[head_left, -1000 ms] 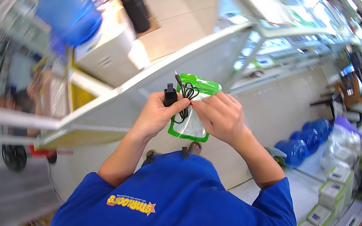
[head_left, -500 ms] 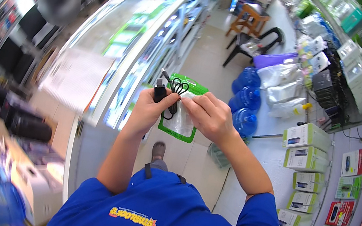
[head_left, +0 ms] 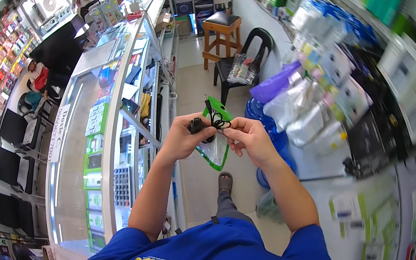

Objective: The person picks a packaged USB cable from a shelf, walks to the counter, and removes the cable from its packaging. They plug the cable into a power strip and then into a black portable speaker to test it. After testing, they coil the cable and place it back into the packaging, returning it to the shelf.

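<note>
While we look down between two hands, a black cable (head_left: 218, 121) sits in a coil

As we judge it, the handling is partway along: the black cable is gathered into small loops and lies in front of the green-edged pouch (head_left: 217, 151), not inside it. What is left, so far as we can tell, is that the coil is neither fully unwound nor put away, and the pouch has nothing in it that we can make out.

We see the left hand (head_left: 183, 136) clasping the near side of the coil under its thumb, with a dark block-shaped piece (head_left: 196, 125) between its fingers; whether that piece joins the cable, we cannot tell. We see the right hand (head_left: 253, 140) pinching a strand at the coil's edge between thumb and forefinger, its other fingers curled loosely. The pouch hangs tilted between the hands, just behind the cable and below the fingertips.

Counting, we find one cable, one pouch and one dark piece. Left of the left hand runs one long glass display case (head_left: 72, 163), and past it we count three black seats (head_left: 20, 128). Well beyond both hands stand one black plastic chair (head_left: 245, 62) and one wooden stool (head_left: 221, 21). Behind the right hand are blue jugs (head_left: 285, 156), partly hidden, so we cannot count them; above that hand lies one purple bag (head_left: 274, 82).
</note>
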A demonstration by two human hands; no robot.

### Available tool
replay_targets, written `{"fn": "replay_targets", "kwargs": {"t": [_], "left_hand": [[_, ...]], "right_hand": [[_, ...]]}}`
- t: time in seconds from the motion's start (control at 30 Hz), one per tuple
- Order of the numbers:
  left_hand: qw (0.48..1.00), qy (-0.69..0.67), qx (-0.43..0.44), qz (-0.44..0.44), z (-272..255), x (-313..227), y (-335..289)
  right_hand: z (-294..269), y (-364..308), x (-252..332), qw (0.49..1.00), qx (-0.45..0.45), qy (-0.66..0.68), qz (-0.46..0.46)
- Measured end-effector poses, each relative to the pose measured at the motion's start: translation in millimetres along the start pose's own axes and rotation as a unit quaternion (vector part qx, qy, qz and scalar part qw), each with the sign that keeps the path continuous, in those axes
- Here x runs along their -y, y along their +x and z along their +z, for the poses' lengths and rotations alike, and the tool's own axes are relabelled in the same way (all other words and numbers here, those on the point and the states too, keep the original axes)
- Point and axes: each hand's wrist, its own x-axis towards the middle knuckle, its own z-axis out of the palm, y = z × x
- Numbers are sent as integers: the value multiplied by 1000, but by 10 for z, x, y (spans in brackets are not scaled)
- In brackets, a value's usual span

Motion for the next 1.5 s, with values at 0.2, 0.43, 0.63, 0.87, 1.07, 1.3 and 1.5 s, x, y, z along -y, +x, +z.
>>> {"fn": "replay_targets", "kwargs": {"t": [0.2,0.43,0.63,0.87,1.07,1.3,1.5], "left_hand": [[958,-210,-142,-134,-497,921,1416],[924,-315,-161,-145,-1656,1625,2744],[856,-468,-183,-119,-2785,2665,4091],[857,-477,-124,-153,-3909,3213,6034],[916,-401,-25,-10,-4862,3240,6990],[901,-193,-355,-159,-5400,3686,7786],[813,-143,-543,-150,-5801,4006,8777]], "right_hand": [[-378,1930,28,976,-51,-192,-87],[-454,4193,293,915,-2,-348,-206],[-490,6384,256,895,14,-381,-231],[-802,8380,751,868,-23,-428,-250],[-1119,10246,973,810,-84,-473,-336],[-630,13021,537,877,90,-312,-354],[327,14685,277,793,313,-374,-366]]}}
